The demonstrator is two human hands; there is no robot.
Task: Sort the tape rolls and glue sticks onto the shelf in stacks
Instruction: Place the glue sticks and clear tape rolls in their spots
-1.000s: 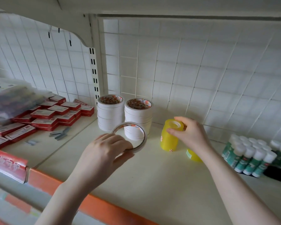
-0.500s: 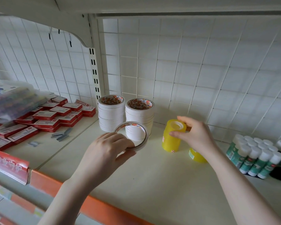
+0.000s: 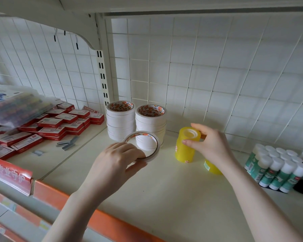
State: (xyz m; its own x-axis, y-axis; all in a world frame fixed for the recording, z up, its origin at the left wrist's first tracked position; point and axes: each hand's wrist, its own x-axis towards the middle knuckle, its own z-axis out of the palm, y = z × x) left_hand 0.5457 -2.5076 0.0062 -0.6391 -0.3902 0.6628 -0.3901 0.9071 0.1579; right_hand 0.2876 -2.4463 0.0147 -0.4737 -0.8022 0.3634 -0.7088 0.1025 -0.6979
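Observation:
My left hand (image 3: 115, 161) grips a thin white tape roll (image 3: 145, 145), held tilted just in front of two tall stacks of white tape rolls (image 3: 121, 123) (image 3: 150, 124) at the back of the cream shelf (image 3: 164, 189). My right hand (image 3: 210, 145) holds the top of a stack of yellow tape rolls (image 3: 184, 147) standing upright. Another yellow tape roll (image 3: 212, 167) lies behind my right wrist, partly hidden. Several green-and-white glue sticks (image 3: 276, 165) stand packed together at the right.
Red-and-white staple boxes (image 3: 56, 123) are piled on the neighbouring shelf at the left, with loose staple strips (image 3: 67, 144) and a plastic-wrapped pack (image 3: 16, 105). A wire grid wall (image 3: 217, 75) backs the shelf. An orange strip (image 3: 94, 222) edges the front.
Both hands have stayed almost still on their tape; the view has shifted slightly, and the right hand with the yellow stack sits a touch further right.

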